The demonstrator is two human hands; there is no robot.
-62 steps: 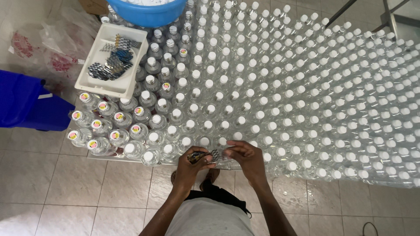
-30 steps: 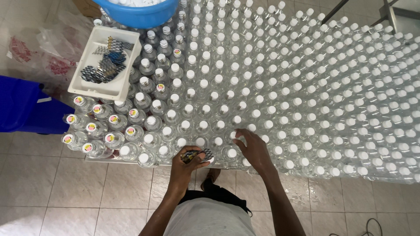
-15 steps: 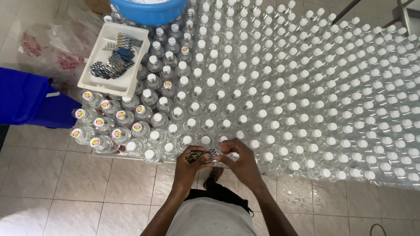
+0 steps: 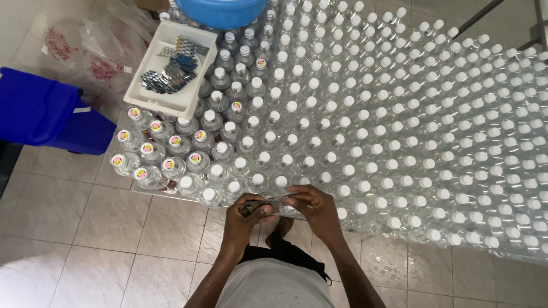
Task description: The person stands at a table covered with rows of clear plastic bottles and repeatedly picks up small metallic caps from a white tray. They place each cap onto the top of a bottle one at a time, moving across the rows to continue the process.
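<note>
We observe both hands meeting at the near edge of the worktop (image 4: 171, 193), just in front of the first row of bottles. The left hand (image 4: 246, 212) has its grip closed around a small dark bundle of seals (image 4: 254, 206), thumb on top. The right hand (image 4: 317, 206) pinches a thin clear seal (image 4: 283, 203) between thumb and forefinger, and that piece spans the short gap to the left hand. Both hands sit at the front edge, just beside the nearest white-capped bottles.

We note that the worktop is packed with clear plastic bottles (image 4: 365, 137) in close rows, nearly all with plain white caps. A cluster at the near left corner (image 4: 154, 151) carries coloured round stickers on the caps. Behind that cluster a white tray (image 4: 149, 96) rests on bottle tops and holds loose dark and blue seals. A blue basin (image 4: 220, 10) stands at the far edge, cut off by the frame. On the tiled floor (image 4: 85, 228) to the left lie a blue container (image 4: 45, 111) and a clear plastic bag (image 4: 85, 51) with red print.
</note>
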